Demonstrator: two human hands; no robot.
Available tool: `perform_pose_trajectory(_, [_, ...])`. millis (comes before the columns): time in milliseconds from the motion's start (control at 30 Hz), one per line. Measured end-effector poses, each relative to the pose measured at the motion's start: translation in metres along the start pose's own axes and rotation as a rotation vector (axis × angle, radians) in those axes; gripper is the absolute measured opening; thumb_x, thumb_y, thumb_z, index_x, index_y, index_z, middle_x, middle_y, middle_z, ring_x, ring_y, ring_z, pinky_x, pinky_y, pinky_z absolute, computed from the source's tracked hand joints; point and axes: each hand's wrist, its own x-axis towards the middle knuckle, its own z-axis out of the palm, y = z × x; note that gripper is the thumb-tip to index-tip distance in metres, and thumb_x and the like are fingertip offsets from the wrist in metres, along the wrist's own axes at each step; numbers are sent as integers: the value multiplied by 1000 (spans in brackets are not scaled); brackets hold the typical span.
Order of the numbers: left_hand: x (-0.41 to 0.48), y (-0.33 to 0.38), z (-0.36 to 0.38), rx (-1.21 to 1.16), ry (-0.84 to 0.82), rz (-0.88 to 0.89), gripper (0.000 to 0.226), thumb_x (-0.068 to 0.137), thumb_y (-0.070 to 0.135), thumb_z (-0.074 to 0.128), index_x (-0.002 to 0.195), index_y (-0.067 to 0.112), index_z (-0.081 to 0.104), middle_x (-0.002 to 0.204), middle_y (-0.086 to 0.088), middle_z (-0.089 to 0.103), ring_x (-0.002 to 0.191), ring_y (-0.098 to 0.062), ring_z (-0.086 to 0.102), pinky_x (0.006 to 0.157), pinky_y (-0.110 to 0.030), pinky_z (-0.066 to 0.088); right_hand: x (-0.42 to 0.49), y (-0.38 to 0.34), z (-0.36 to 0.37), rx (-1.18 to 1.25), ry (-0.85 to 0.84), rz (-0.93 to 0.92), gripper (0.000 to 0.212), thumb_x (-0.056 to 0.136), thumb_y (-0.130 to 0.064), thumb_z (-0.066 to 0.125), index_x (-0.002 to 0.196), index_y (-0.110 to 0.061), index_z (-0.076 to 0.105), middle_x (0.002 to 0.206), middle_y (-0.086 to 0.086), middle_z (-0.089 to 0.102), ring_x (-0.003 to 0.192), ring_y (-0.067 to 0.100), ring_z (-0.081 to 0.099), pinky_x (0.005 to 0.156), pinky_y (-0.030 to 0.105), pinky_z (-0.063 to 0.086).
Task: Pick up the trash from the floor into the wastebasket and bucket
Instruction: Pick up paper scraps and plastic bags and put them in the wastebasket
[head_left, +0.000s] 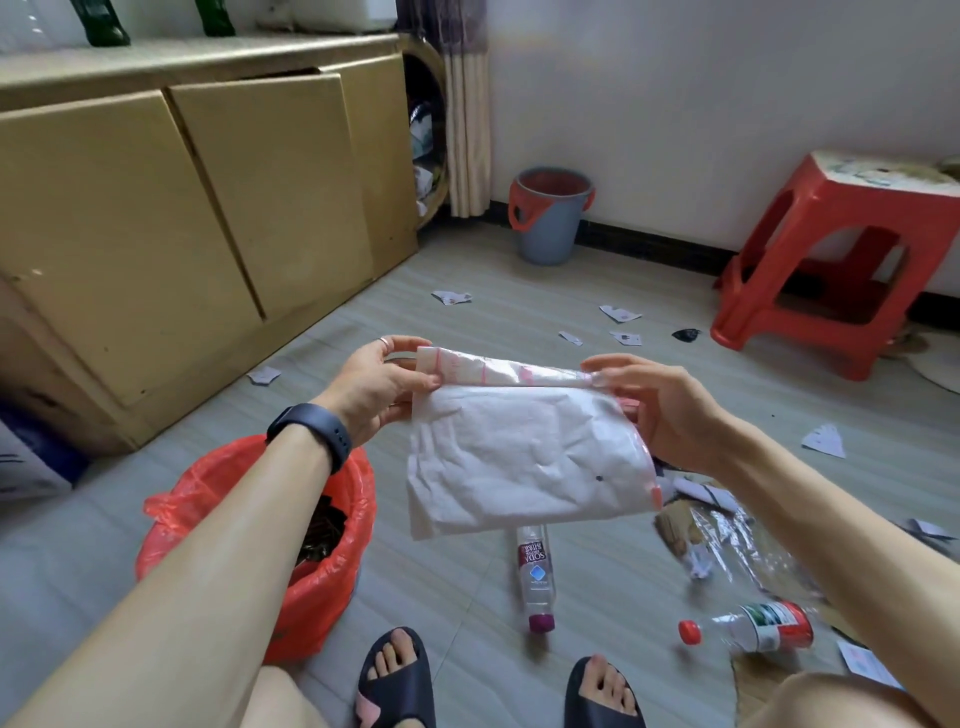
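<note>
Both hands up front: left hand and right hand each pinch the top edge of a crumpled white plastic bag, above the red-lined wastebasket.

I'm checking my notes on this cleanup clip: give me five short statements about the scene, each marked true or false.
1. The left hand and right hand both hold the white bag. True.
2. The red-lined wastebasket stands against the wall by the curtain. False: it stands under the person's left arm; the grey bucket is by the curtain.
3. A purple-capped bottle and a red-capped bottle lie on their sides on the floor. True.
4. The red stool lies tipped over. False: it stands upright.
5. No paper is left on the floor. False: several paper scraps lie there.
</note>
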Motion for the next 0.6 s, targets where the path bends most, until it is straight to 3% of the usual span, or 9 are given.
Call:
perform_pose_trajectory(67, [-2,0,1,-11,-26,-5,20,86,-4,68,96,13,64,82,-4,71,63,-12,69,54,-27,57,0,0,1,-26,8,-45,26,89,-5,64,112,-12,72,94,10,70,67,18,64,57,26,56])
perform_pose_trajectory(167, [-3,-2,-2,21,-81,-68,9,90,11,68,92,19,65,80,-5,71,61,-18,68,53,-27,56,3,5,-1,-44,79,-112,46,88,3,68,125,-24,66,92,10,71,69,19,63,58,27,57])
perform_pose_trajectory(267, [-3,-3,-5,92,-140,-131,10,97,17,60,92,25,63,82,-2,67,62,-19,65,54,-28,55,4,7,2,-27,118,-137,38,87,8,65,120,-11,67,100,13,72,80,22,69,74,32,60])
perform_pose_trajectory(367, [-4,3,-8,-23,-207,-190,19,92,17,51,100,19,68,87,-3,69,66,-18,66,59,-28,54,-2,6,5,-3,136,-136,23,90,3,66,108,-10,72,89,9,72,65,18,67,56,25,57])
perform_pose_trajectory(433, [-5,5,-10,-58,-245,-216,25,90,29,56,105,16,71,90,-2,71,73,-20,68,68,-32,54,-4,4,4,-53,125,-116,19,91,-9,70,109,-15,72,80,8,69,56,18,62,49,25,53])
perform_pose_trajectory(500, [-4,2,-7,60,-208,-180,19,90,31,66,104,18,67,89,-1,69,68,-16,67,61,-28,54,-5,4,4,-130,93,-79,18,92,-15,70,109,-18,72,71,5,64,47,15,54,42,23,48])
perform_pose_trajectory(600, [0,-5,-3,151,-55,-84,29,84,8,74,105,19,58,93,-2,66,58,-10,64,48,-24,50,-6,5,8,-95,29,-42,18,93,-5,65,107,-15,73,66,2,60,43,12,50,41,21,48])
